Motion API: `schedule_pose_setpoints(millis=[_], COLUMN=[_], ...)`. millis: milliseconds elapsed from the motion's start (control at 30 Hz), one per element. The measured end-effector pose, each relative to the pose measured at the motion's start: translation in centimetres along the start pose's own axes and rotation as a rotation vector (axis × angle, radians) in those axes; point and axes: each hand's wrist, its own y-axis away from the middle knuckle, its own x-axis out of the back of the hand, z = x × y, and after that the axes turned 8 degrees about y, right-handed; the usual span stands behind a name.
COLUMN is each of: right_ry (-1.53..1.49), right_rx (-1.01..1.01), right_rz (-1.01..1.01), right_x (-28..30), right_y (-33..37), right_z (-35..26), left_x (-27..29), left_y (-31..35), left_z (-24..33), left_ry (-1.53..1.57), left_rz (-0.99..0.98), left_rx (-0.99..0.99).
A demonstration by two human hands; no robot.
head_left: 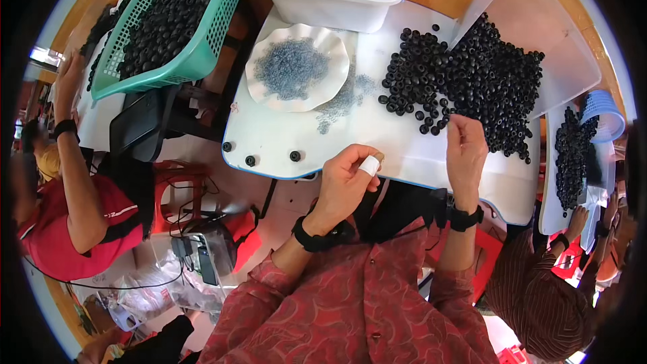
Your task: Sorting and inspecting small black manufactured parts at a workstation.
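My left hand (347, 178) is at the table's near edge, thumb and fingers closed together. White tape wraps one of its digits, and whatever sits between the fingertips is too small to make out. Farther right, my right hand (466, 152) is raised in a pinch by the near side of a heap of small, round black pieces with holes (499, 77). What this pinch holds, if anything, cannot be told. A wavy-rimmed white plate (263, 91) carries a mound of tiny bluish-grey see-through pieces (293, 69); more of them (337, 104) lie scattered beside it.
Single black pieces (295, 156) stand at the table's near left. At the back is a white tub (323, 7) of black pieces; a clear bin (559, 47) lies tipped behind the heap. A green basket (195, 61) stands left. Co-workers sit on both sides.
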Motion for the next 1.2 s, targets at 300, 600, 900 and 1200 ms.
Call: schedule_pose_setpoints(millis=[300, 600, 900, 1200], right_ry=[0.458, -0.008, -0.117, 0.141], right_rx=[0.29, 0.12, -0.009, 0.123], right_rz=[0.247, 0.071, 0.09, 0.114], right_x=[0.7, 1.3, 1.9, 0.9], right_y=[-2.4, -1.6, -1.2, -0.1], right_z=[1.8, 2.1, 4.2, 2.3], left_x=[0.2, 0.0, -0.2, 0.0], left_y=[-0.3, -0.4, -0.4, -0.4], left_z=[0.0, -0.3, -0.6, -0.8], left_ry=[0.008, -0.016, -0.01, -0.036], left_rz=[0.034, 0.043, 0.045, 0.043], left_rx=[0.023, 0.036, 0.048, 0.046])
